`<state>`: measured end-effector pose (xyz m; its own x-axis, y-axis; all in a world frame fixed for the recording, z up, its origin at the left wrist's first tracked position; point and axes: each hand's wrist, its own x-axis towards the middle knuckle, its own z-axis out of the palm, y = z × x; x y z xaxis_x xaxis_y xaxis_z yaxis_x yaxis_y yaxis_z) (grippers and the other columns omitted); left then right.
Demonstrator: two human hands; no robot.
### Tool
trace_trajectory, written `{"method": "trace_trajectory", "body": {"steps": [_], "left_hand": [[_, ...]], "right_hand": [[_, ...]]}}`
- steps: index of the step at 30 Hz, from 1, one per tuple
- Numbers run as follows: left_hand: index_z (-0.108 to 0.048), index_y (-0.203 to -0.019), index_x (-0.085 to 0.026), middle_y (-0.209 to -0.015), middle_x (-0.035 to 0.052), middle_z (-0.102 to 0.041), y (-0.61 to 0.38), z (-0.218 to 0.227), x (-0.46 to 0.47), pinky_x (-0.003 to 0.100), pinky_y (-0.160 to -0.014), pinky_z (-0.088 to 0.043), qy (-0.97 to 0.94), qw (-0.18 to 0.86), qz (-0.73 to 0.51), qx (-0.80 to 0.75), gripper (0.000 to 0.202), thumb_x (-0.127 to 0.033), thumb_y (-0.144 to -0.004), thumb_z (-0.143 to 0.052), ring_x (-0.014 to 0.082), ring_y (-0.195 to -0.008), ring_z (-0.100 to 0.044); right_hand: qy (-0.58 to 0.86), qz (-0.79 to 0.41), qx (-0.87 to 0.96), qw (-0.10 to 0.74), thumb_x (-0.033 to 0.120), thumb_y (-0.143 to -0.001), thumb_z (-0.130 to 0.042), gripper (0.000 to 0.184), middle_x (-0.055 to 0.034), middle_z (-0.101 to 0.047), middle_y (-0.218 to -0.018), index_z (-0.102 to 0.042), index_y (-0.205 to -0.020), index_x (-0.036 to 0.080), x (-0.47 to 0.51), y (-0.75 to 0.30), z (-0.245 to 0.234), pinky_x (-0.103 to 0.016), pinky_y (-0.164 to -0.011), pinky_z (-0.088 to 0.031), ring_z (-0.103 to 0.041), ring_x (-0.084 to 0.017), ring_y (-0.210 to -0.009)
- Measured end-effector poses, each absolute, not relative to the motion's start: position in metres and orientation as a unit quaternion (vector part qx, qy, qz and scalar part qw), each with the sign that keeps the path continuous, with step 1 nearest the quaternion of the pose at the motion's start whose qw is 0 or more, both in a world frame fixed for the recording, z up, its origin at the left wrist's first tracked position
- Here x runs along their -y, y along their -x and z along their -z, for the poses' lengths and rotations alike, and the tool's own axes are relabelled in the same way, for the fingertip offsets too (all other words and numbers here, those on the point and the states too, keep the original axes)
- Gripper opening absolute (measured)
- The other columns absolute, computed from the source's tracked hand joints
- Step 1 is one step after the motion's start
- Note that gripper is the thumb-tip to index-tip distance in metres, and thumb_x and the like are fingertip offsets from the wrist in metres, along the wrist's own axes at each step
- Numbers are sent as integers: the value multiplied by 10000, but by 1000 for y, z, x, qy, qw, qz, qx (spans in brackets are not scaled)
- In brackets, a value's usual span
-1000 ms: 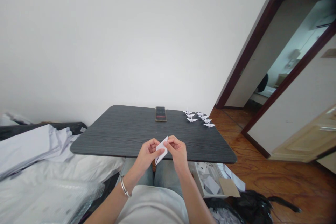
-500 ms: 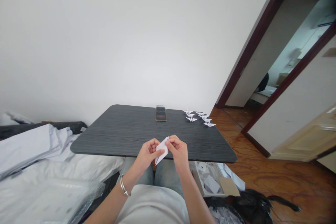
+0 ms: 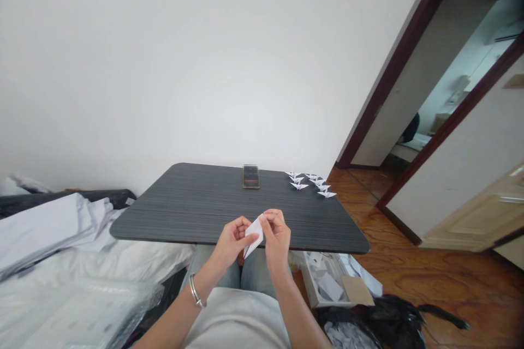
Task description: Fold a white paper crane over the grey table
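left hand (image 3: 230,241): closed on paper (image 3: 254,227) | right hand (image 3: 278,239): pinching its upper tip | paper: over near edge of table (image 3: 184,196) | phone (image 3: 251,176): by table's far edge, screen too blurred to read

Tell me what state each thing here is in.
Left hand, pinching white paper
Right hand, pinching its upper corner
White paper, folded, slanted
Paper cranes, folded, wings spread
Phone, screen mostly dark
White box, open, papers inside
Doorway, open
Bracelet, around left wrist
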<state>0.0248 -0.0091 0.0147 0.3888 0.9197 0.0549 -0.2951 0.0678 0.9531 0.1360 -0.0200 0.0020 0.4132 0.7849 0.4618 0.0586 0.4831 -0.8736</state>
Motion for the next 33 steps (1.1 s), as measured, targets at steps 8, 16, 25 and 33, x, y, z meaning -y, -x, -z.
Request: {"method": "trace_trajectory", "body": {"steps": [8,16,25,33], "left_hand": [[-498,-652,-136,-569,-39,-558,-26,-13,8,164,-485,-350,-508,657,-462,-310,307,-249,-546,-762,63,-486,-483],[-495,-648,-139,-565,-46,-554,-24,-12,7,162,-486,-353,-503,651,-471,-316,308,-246,-542,-764,60,-483,-475],[-501,-645,-143,-557,-52,-540,-22,-17,7,162,-471,-344,-510,636,-477,-329,312,-276,-538,-762,62,-476,-466],[-491,-645,-140,-555,-50,-538,-25,-14,8,161,-475,-351,-506,648,-472,-316,310,-236,-539,-766,57,-476,-463]], "right_hand": [[430,-271,459,729,286,-767,-554,184,-26,-483,-800,-589,-638,159,15,-135,-3,-256,-652,-374,-487,-154,-755],[430,-293,491,699,284,-790,-525,213,-28,-525,-776,-614,-635,167,14,-142,2,-264,-667,-373,-502,-160,-764],[444,-285,502,686,266,-723,-594,127,-29,-548,-765,-634,-647,172,23,-141,7,-255,-625,-387,-517,-162,-740],[444,-277,481,704,254,-751,-561,136,-24,-523,-787,-602,-656,165,17,-138,5,-261,-659,-388,-510,-155,-746]]}}
